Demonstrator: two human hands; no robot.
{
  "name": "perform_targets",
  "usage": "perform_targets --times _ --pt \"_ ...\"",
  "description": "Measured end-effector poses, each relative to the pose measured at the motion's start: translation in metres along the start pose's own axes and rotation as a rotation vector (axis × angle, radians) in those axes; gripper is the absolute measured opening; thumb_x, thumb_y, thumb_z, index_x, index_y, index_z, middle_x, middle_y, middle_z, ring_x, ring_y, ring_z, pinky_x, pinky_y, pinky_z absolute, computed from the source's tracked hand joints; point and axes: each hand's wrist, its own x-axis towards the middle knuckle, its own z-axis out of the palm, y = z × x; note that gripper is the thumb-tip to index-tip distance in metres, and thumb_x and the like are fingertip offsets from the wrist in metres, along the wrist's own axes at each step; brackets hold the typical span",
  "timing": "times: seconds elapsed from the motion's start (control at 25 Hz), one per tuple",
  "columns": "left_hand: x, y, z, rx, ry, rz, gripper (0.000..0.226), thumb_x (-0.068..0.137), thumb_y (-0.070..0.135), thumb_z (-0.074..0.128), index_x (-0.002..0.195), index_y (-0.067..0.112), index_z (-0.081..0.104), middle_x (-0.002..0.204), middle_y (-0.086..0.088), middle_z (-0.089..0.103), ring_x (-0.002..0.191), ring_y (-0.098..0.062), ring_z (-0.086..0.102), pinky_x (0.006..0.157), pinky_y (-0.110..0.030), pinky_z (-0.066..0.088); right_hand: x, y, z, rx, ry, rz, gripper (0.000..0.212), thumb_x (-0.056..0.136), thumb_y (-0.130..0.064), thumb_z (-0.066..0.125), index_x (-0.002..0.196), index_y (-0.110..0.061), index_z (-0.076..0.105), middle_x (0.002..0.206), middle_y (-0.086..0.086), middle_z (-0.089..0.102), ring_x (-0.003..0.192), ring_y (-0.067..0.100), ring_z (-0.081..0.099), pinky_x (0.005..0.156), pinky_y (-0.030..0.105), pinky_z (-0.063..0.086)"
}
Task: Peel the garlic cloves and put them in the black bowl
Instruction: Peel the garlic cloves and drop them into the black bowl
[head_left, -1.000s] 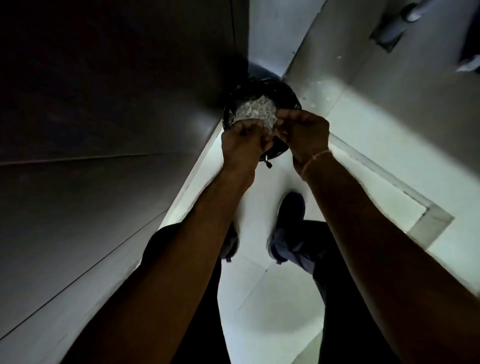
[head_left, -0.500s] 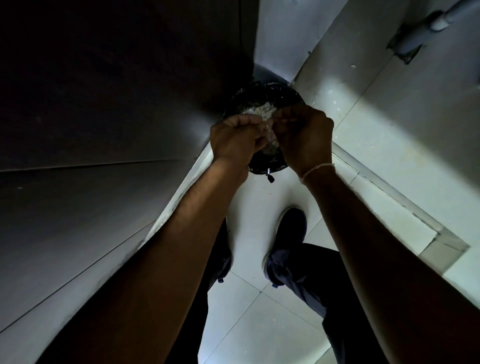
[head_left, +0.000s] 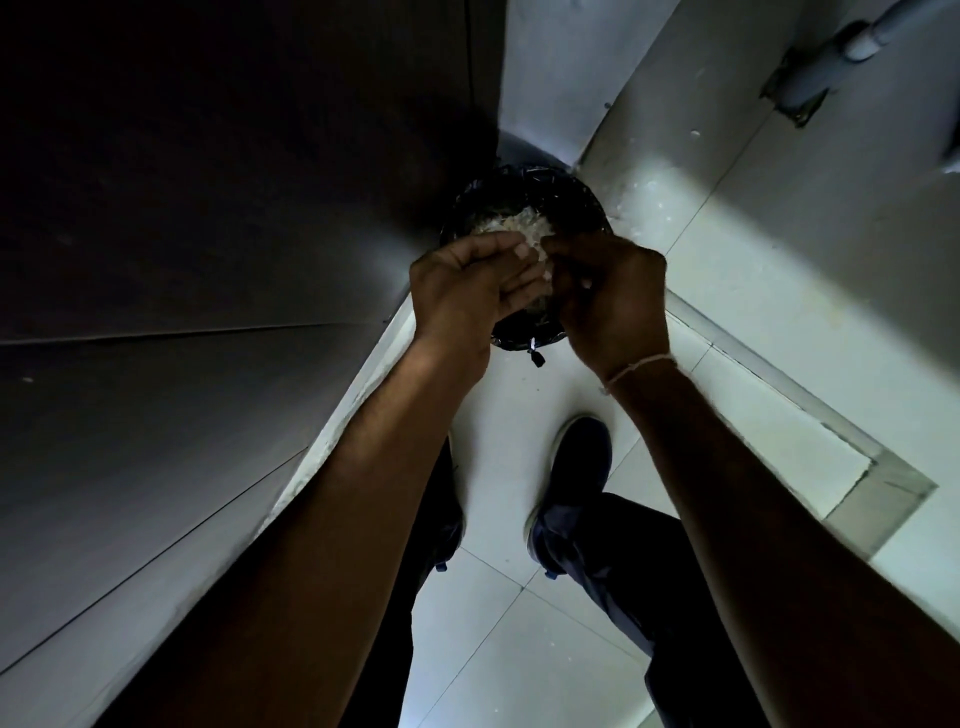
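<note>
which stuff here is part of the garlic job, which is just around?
Job: left hand; right hand; black container beneath them; pale heap inside.
Just around: wall pipe; shoe; wrist thread; floor tiles.

1. Single head cam, wide-angle, looks steeply down past both forearms.
2. Hands close at frame centre, above a bin (head_left: 524, 200); shoes (head_left: 576, 467) and tiled floor (head_left: 498, 623) farther below.
</note>
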Motion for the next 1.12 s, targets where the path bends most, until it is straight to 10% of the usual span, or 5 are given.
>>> perform_targets --times 0.88,1.12 --pt "-0.004 -0.013 0.013 0.059 0.009 0.098 0.015 0.091 -0.014 0.066 0.097 -0.002 0.073 0.086 -0.013 0.077 0.079 -0.027 0.076 0.079 -0.039 0.066 -0.007 0.008 -0.001 -0.037 0.012 0.008 0.022 0.092 -0.003 0.059 0.104 -0.008 0.077 0.102 0.008 0.076 0.095 0.027 0.072 0.089 0.035 0.056" --pt "0.0 -0.011 0.011 0.185 -0.008 0.14 0.014 0.091 -0.008 0.071 0.088 0.006 0.075 0.085 -0.01 0.078 0.082 -0.028 0.076 0.083 -0.043 0.065 -0.003 -0.007 -0.002 0.019 0.012 0.039 0.028 0.088 0.005 0.058 0.102 -0.011 0.076 0.098 -0.001 0.075 0.091 0.011 0.068 0.088 0.015 0.052"
